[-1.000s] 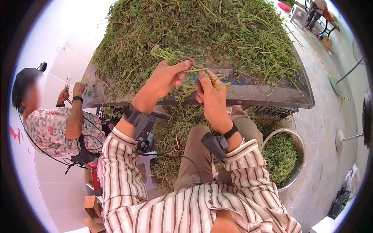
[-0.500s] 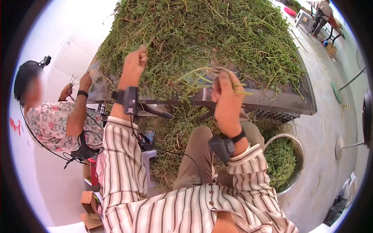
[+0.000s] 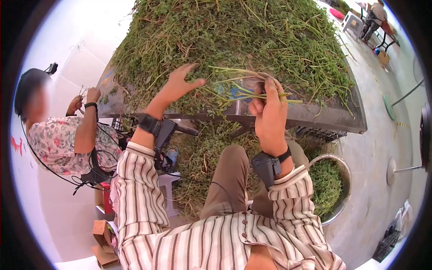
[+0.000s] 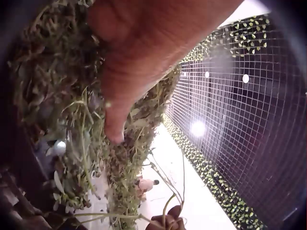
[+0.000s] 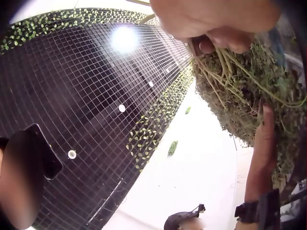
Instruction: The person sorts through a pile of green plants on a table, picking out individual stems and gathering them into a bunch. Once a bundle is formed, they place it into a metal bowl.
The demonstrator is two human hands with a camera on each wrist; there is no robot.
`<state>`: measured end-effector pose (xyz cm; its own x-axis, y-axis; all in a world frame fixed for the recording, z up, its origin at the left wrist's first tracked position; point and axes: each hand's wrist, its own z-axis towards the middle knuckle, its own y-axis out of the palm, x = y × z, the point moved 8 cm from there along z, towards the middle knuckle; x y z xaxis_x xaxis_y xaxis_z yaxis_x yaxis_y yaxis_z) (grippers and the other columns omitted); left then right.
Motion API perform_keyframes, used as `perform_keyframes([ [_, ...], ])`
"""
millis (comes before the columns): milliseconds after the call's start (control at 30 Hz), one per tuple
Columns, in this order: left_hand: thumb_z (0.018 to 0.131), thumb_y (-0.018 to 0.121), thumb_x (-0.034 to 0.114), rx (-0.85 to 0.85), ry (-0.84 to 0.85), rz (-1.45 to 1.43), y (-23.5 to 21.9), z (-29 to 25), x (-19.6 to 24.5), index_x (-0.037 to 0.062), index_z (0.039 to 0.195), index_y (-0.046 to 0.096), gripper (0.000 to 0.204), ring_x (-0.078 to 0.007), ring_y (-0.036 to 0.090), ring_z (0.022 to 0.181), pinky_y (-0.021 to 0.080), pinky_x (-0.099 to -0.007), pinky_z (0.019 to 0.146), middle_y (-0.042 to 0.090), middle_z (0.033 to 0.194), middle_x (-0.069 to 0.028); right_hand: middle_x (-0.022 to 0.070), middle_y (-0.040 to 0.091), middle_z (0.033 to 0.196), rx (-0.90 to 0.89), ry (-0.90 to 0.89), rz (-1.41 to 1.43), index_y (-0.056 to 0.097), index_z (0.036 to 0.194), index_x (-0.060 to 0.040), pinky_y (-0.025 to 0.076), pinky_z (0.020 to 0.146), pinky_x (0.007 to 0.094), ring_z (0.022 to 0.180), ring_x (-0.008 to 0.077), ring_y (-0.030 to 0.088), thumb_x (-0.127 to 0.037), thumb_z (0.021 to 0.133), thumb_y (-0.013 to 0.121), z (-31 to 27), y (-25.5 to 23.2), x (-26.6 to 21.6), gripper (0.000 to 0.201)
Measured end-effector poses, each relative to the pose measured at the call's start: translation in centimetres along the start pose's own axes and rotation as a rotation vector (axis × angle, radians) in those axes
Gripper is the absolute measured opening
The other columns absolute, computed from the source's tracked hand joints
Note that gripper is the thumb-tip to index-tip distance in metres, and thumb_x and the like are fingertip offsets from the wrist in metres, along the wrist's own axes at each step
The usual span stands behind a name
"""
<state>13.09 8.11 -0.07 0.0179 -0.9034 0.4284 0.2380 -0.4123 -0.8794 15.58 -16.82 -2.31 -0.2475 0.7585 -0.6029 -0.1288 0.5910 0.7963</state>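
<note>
Where the stems are: in my right hand, over the table near its edge, free ends pointing toward my left hand.
Right grip: thumb and fingers pinching the thin bunch.
Left grip: thumb spread well away from fingers, nothing held.
Stem risk: thin pieces could slip if I ease the pinch; a hard tug might snap them.
Heap risk: free ends may snag if I swing low.

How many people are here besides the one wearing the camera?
2: a person in a flowered shirt, left of the table, and a distant person at the far upper right. Others could be out of sight.
</note>
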Motion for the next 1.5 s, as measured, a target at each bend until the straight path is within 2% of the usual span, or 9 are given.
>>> perform_keyframes([
  [167,0.065,0.063,0.067,-0.174,-0.038,0.11,4.0,-0.1,1.2,0.0166,0.138,0.035,0.093,-0.0439,0.02,0.131,0.02,-0.0555,0.105,0.022,0.145,-0.0178,0.001,0.055,0.072,-0.023,-0.004,-0.01,0.057,0.101,-0.0084,0.028,0.043,0.0223,0.048,0.0048,0.036,-0.024,0.091,0.055,0.0,0.0,0.0,0.018],
  [333,0.065,0.064,0.066,-0.209,-0.048,0.327,5.3,-1.1,3.4,0.0167,0.137,0.036,0.092,-0.0432,0.021,0.131,0.02,-0.0556,0.105,0.026,0.143,-0.0156,-0.0001,0.052,0.068,-0.044,-0.009,-0.042,0.056,0.1,-0.0075,0.027,0.043,0.0229,0.049,0.0046,0.035,-0.025,0.091,0.055,0.1,0.3,0.0,0.019],
  [500,0.079,0.066,0.037,-0.032,0.049,0.23,4.1,-1.2,3.1,0.0105,0.128,0.044,0.059,-0.0342,0.04,0.116,0.034,-0.0452,0.096,0.043,0.124,-0.013,-0.0006,0.05,0.066,-0.082,-0.01,-0.064,0.056,0.097,-0.0072,0.027,0.043,0.0228,0.049,0.0045,0.035,-0.025,0.091,0.055,0.1,0.6,0.2,0.019],
  [800,0.077,0.066,0.019,0.016,0.162,0.133,3.5,-4.4,2.6,0.0108,0.118,0.047,0.046,-0.0326,0.041,0.113,0.034,-0.0444,0.095,0.044,0.12,-0.0107,-0.0016,0.045,0.063,-0.087,-0.003,-0.125,0.055,0.096,-0.0067,0.026,0.043,0.0222,0.049,0.005,0.034,-0.025,0.091,0.054,-0.1,0.7,0.4,0.019],
  [933,0.075,0.069,0.026,0.031,0.144,0.141,2.7,-4.6,3.3,0.0145,0.125,0.044,0.057,-0.0337,0.038,0.117,0.031,-0.047,0.098,0.041,0.126,-0.0104,-0.0018,0.044,0.062,-0.085,0.002,-0.119,0.054,0.096,-0.0058,0.026,0.043,0.0218,0.049,0.0048,0.035,-0.025,0.091,0.055,-0.2,0.7,0.4,0.02],
  [1000,0.072,0.072,0.037,0.296,0.109,0.444,0.2,-5.2,4.4,0.02,0.133,0.039,0.071,-0.0357,0.033,0.124,0.025,-0.0498,0.102,0.036,0.134,-0.0101,-0.0015,0.044,0.062,-0.081,0.005,-0.12,0.053,0.095,-0.0058,0.026,0.043,0.0219,0.049,0.0048,0.035,-0.024,0.09,0.055,0.0,0.6,0.5,0.019],
  [1133,0.072,0.067,0.051,0.123,-0.105,0.244,1.8,-4.8,-0.1,0.0239,0.137,0.035,0.078,-0.0362,0.028,0.128,0.019,-0.0511,0.105,0.037,0.136,-0.0109,-0.0008,0.047,0.062,-0.119,0.005,-0.106,0.053,0.094,-0.0061,0.025,0.041,0.0222,0.046,0.0045,0.033,-0.022,0.09,0.055,-0.1,1.0,0.5,0.017],
  [1300,0.082,0.064,0.022,0.22,0.067,0.383,1.7,-4.5,1.2,0.0086,0.121,0.05,0.044,-0.0357,0.047,0.107,0.038,-0.0468,0.088,0.05,0.116,-0.0141,-0.0015,0.046,0.059,-0.115,0.001,-0.083,0.053,0.087,-0.0067,0.027,0.039,0.0223,0.044,0.0043,0.034,-0.017,0.09,0.053,-0.3,1.0,0.5,0.011],
  [1500,0.082,0.061,0.015,0.316,0.039,0.332,0.8,-3.1,0.4,0.0062,0.116,0.053,0.036,-0.0374,0.054,0.094,0.045,-0.0421,0.079,0.056,0.105,-0.0167,-0.0005,0.046,0.058,-0.139,-0.171,-0.256,0.053,0.077,-0.0059,0.029,0.039,0.0244,0.044,0.0067,0.037,-0.014,0.088,0.053,0.2,0.2,0.3,0.014],
])
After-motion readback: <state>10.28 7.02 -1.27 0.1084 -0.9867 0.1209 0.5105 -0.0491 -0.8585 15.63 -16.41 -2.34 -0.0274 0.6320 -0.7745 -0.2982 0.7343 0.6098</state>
